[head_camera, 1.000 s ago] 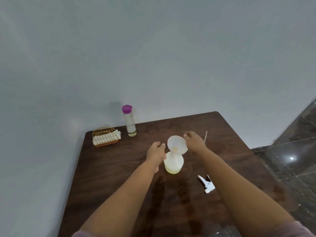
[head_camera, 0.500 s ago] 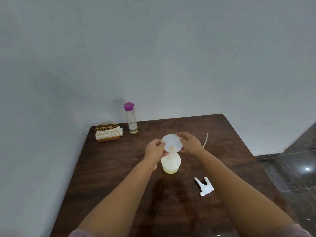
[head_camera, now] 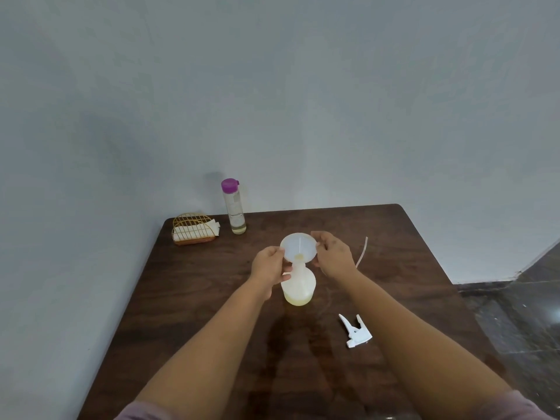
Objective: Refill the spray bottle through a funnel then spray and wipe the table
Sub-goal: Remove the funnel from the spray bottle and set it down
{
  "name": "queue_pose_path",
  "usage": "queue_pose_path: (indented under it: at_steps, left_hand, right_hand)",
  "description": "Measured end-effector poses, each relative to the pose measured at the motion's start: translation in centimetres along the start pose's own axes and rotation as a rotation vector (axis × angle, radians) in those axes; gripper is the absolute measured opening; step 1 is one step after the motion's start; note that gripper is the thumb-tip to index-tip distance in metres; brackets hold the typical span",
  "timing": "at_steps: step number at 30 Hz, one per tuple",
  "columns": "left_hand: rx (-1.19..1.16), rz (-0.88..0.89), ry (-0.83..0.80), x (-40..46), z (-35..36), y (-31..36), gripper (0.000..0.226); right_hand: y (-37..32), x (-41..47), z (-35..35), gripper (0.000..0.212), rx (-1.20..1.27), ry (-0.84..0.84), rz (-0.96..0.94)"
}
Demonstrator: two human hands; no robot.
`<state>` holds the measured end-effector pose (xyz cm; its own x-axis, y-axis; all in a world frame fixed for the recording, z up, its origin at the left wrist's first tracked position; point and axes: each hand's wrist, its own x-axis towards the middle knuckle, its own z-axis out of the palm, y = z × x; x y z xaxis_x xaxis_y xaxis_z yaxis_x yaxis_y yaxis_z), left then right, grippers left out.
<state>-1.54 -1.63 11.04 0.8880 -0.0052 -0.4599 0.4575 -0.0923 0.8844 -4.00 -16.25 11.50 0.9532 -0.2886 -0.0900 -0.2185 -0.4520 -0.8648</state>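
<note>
Currently, one spray bottle (head_camera: 298,286) is stood upright at the centre of the dark wooden table (head_camera: 194,298), with a shallow layer of yellowish liquid visible at its base. One white funnel (head_camera: 299,247) is seated in the bottle neck, its bowl tilted slightly toward the camera. The funnel rim is pinched at 9 o'clock by the fingertips of the left hand (head_camera: 269,266), while the lower fingers of that hand are curled against the bottle shoulder. The rim at 3 o'clock is pinched by the thumb and fingers of the right hand (head_camera: 333,256).

One detached white trigger head (head_camera: 356,331) is laid on its side at 4 o'clock from the bottle, well apart from it. One thin clear dip tube (head_camera: 362,251) is laid on the table at 2 o'clock, just behind the right hand. One clear refill bottle (head_camera: 234,209) with a purple cap is stood upright at 11 o'clock, near the back edge. One gold wire holder (head_camera: 194,227) containing white napkins is placed just beside it, at 10 o'clock.
</note>
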Motion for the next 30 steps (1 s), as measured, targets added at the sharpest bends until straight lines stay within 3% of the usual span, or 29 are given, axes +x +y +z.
queue_pose_path:
  at_steps: [7,11,15,30]
  left_hand:
    - [-0.057,0.044,0.028,-0.40,0.13,0.19,0.021]
    - [-0.022,0.106,0.089,-0.70,0.49,0.26,0.013]
    - [0.028,0.191,0.132,-0.80,0.47,0.62,0.023]
    - [0.095,0.097,0.086,-0.78,0.50,0.59,0.026]
  right_hand:
    - [0.29,-0.26,-0.06,0.030,0.032,0.077,-0.132]
    - [0.04,-0.18,-0.37,0.037,0.055,0.098,-0.096]
    - [-0.19,-0.09,-0.48,0.029,0.096,0.123,-0.082]
    - [0.70,-0.01,-0.42,0.031,0.023,0.124,-0.089]
